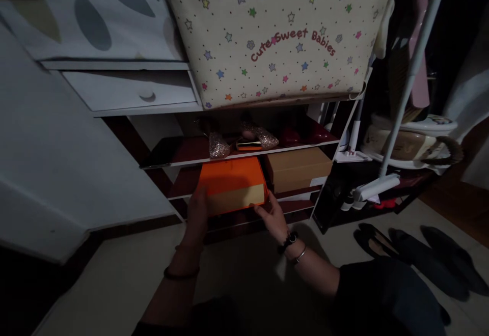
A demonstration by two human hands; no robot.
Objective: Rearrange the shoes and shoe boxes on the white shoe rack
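Note:
An orange box with a pale front panel lies on the lower shelf of a low rack, its front end jutting toward me. My left hand is against the box's left front side; its fingers are blurred and partly hidden. At the lower right front corner, my right hand grips the box, with the thumb by the front face and the fingers along the side. Close beside it on the right sits a brown cardboard box on the same shelf.
On the shelf above are glittery shoes and dark red shoes. A star-patterned fabric bin and a white drawer are higher up. To the right stand a light pole and a ceramic pot. Dark shoes rest on the floor.

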